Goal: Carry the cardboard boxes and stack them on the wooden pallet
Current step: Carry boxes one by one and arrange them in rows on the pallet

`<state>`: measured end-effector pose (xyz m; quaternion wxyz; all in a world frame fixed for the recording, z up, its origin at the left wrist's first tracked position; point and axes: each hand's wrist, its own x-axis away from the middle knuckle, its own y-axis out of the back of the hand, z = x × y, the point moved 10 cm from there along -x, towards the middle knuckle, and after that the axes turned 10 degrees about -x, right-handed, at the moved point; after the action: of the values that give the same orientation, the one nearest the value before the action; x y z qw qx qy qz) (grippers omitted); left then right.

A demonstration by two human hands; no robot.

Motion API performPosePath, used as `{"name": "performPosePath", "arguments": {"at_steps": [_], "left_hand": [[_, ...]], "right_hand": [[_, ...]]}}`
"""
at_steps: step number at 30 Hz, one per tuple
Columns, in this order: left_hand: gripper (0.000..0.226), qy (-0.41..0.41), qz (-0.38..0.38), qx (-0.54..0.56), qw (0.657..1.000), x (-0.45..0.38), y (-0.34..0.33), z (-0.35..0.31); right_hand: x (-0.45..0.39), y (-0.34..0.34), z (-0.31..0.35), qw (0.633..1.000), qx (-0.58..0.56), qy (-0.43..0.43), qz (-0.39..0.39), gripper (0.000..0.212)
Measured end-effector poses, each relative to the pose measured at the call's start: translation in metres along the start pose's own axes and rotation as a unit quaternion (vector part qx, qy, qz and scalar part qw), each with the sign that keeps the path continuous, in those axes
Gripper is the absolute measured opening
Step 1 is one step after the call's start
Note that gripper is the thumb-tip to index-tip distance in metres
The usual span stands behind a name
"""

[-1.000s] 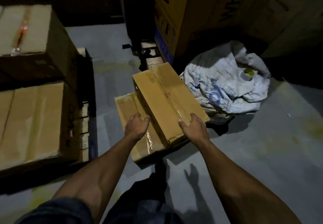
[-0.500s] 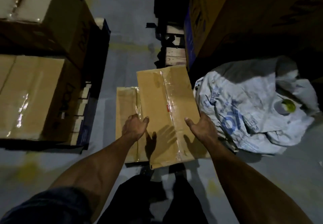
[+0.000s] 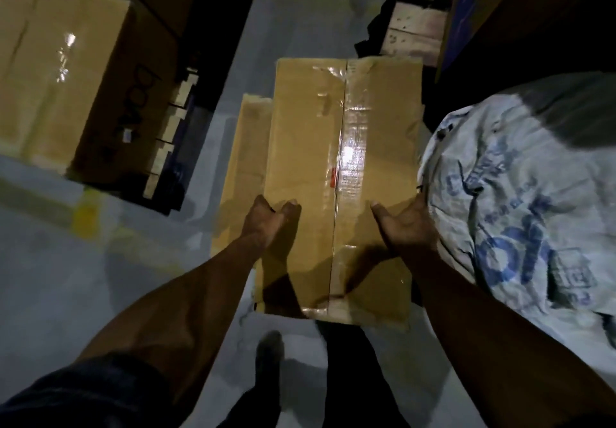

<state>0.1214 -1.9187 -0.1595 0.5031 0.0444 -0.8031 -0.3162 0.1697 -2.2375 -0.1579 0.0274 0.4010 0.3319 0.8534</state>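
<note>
Two hands hold one long cardboard box (image 3: 336,174) by its opposite sides, near the end closest to the person. The left hand (image 3: 266,224) wraps the box's left edge, thumb lying on the top face and the other fingers curled down out of sight along the side. The right hand (image 3: 405,225) does the same on the right edge, thumb on top and pointing inward, the rest of the fingers hidden behind the side. Clear tape runs the length of the box along its centre seam and glares under the light.

Under and just to the left of the held box, a second, flatter cardboard box (image 3: 243,174) lies on the grey floor (image 3: 66,277); whether the two touch cannot be told from this angle.

Off to the left, a larger taped carton (image 3: 56,70) sits on a wooden pallet (image 3: 166,147), whose pale block ends show along its right side beneath the carton. On the right, a crumpled white woven sack (image 3: 520,194) with blue printing lies on the floor beside the right hand. Beyond the held box, another piece of pale timber (image 3: 416,34) shows at the foot of a tall dark carton (image 3: 533,10). The person's dark trousers and one foot (image 3: 270,351) appear below the box.
</note>
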Motion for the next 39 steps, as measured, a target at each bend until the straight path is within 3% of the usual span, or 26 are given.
{"name": "performPosePath", "arguments": {"at_steps": [3, 10, 18, 21, 25, 30, 33, 39], "left_hand": [[0.099, 0.000, -0.015, 0.048, 0.999, -0.025, -0.006, -0.001], [0.053, 0.004, -0.005, 0.180, 0.984, -0.047, -0.011, 0.000], [0.071, 0.010, -0.025, 0.185, 0.982, -0.023, 0.014, 0.016], [0.089, -0.009, -0.053, 0.173, 0.983, 0.010, 0.048, 0.027], [0.068, -0.040, -0.100, 0.124, 0.986, 0.076, 0.114, 0.037], [0.078, -0.060, -0.201, 0.074, 0.975, 0.175, 0.208, 0.072], [0.076, -0.056, -0.268, 0.083, 0.958, 0.228, 0.260, 0.111], [0.086, -0.081, -0.314, 0.099, 0.941, 0.283, 0.359, 0.205]], "right_hand": [[-0.013, -0.003, -0.003, 0.998, -0.053, 0.012, -0.027, 0.105], [-0.024, -0.006, -0.003, 0.990, -0.123, 0.036, -0.053, 0.105], [0.006, 0.006, 0.024, 0.993, -0.082, 0.066, -0.045, 0.089], [0.037, 0.015, 0.049, 0.993, -0.068, 0.093, -0.029, 0.088], [0.105, 0.032, 0.089, 0.986, -0.070, 0.147, -0.021, 0.084], [0.212, 0.045, 0.151, 0.976, -0.053, 0.209, -0.015, 0.085], [0.282, 0.041, 0.183, 0.965, -0.061, 0.253, -0.015, 0.080], [0.416, -0.009, 0.228, 0.951, -0.050, 0.303, -0.012, 0.080]]}}
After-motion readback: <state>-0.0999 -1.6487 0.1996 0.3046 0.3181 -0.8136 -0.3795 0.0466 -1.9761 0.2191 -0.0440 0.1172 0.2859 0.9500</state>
